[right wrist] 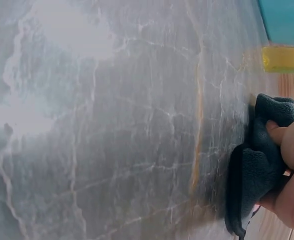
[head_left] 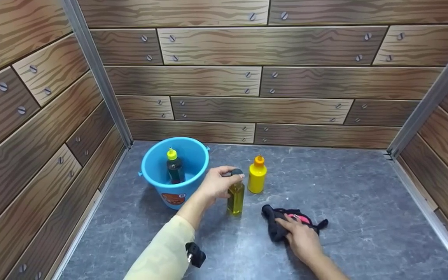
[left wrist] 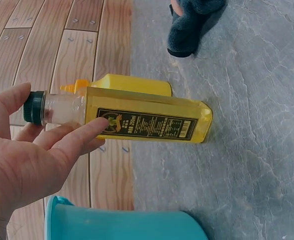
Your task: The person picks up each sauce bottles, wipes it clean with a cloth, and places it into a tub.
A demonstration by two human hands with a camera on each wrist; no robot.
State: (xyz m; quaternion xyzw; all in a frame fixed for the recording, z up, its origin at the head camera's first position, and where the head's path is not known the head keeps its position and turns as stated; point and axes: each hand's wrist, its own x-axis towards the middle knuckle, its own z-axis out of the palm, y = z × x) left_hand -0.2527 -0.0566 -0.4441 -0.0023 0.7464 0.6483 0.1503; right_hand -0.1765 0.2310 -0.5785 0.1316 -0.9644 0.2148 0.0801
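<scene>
Blue bucket (head_left: 193, 155) at left on the grey counter (head_left: 364, 202), with one dark bottle with a yellow cap (head_left: 175, 168) standing inside it. Left hand (head_left: 216, 184) grips the oil bottle (head_left: 236, 198) around its cap and neck, thumb on one side, fingers on the other, one finger reaching down over the label; bottle upright, just right of the bucket and outside it, cap on. Whether its base bears fully on the counter, cannot tell. Right hand (head_left: 301, 237) grips a dark plush item (head_left: 271, 221) with a pink patch, low at the counter, nearer the person; its full shape is hidden under the fingers. Yellow bottle (head_left: 256, 179), orange nozzle up, stands just beyond the oil bottle, neither hand on it. Progress, as judged from how things lie: early to partway. Done: one bottle inside the bucket, both hands settled on a thing each. Left: oil bottle and plush item both held but outside the bucket; yellow bottle outside too, not taken up.
</scene>
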